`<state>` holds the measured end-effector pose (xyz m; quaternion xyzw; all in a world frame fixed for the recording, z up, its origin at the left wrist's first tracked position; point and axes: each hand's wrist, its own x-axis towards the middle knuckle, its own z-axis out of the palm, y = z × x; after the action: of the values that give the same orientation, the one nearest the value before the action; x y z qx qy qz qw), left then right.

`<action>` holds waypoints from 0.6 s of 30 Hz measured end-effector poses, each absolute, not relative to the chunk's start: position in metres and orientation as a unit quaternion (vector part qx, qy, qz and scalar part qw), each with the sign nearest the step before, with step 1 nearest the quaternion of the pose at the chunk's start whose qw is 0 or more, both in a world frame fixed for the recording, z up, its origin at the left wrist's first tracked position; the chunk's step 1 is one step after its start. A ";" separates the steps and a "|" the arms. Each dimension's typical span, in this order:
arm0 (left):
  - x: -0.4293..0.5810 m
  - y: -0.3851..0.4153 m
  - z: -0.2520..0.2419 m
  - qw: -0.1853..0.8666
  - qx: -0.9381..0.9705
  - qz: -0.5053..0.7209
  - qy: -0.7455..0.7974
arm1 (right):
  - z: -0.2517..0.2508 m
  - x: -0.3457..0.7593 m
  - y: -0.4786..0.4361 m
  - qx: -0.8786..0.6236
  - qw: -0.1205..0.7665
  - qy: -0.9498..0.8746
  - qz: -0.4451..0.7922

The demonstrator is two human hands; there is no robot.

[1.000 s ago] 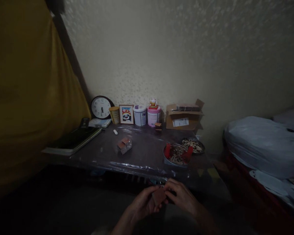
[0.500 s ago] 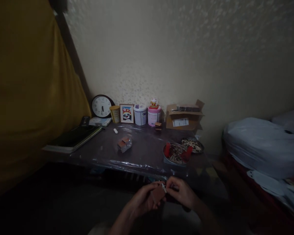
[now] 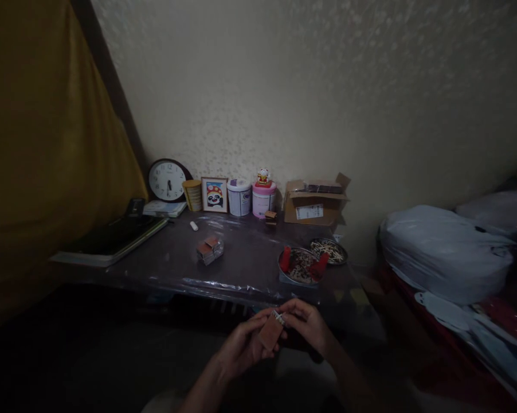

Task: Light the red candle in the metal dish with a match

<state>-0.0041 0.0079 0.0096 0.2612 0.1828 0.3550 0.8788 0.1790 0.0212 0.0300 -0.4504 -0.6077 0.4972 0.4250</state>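
My left hand (image 3: 243,341) is closed around a small brown matchbox (image 3: 270,334), tilted, just in front of the table's near edge. White match ends show at the box's upper end. There my right hand (image 3: 308,327) is bent, with thumb and fingers pinched at that end; whether it also grips a single match is too small to make out. Beyond the hands on the table stands a round tin (image 3: 299,267) with dark-tipped matches and two red pieces at its rim. Behind it a second round dish (image 3: 328,251) holds pale matchsticks.
A plastic-wrapped pack of matchboxes (image 3: 210,250) lies mid-table (image 3: 241,258). Along the wall stand a clock (image 3: 167,180), a panda picture (image 3: 214,195), two tubs (image 3: 239,198) and an open carton (image 3: 312,206). A large book (image 3: 108,246) lies left; a white bag (image 3: 445,252) sits right.
The view has shifted a little, so the table appears further left. Both hands have moved slightly up and left with the matchbox, which now stands more upright.
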 end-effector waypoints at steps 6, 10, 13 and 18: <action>-0.005 0.008 0.009 0.881 0.266 0.354 0.169 | 0.030 0.180 0.022 -0.454 0.429 -0.599 0.501; -0.005 0.007 0.011 0.881 0.268 0.352 0.168 | 0.033 0.182 0.022 -0.450 0.432 -0.608 0.490; -0.004 0.008 0.012 0.879 0.274 0.348 0.174 | 0.035 0.183 0.022 -0.452 0.440 -0.615 0.473; -0.004 0.008 0.010 0.878 0.280 0.346 0.175 | 0.036 0.187 0.023 -0.448 0.450 -0.636 0.440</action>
<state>-0.0043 0.0081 0.0103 0.2797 0.1752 0.3457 0.8784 0.1865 0.0228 0.0361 -0.4475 -0.6357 0.4397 0.4498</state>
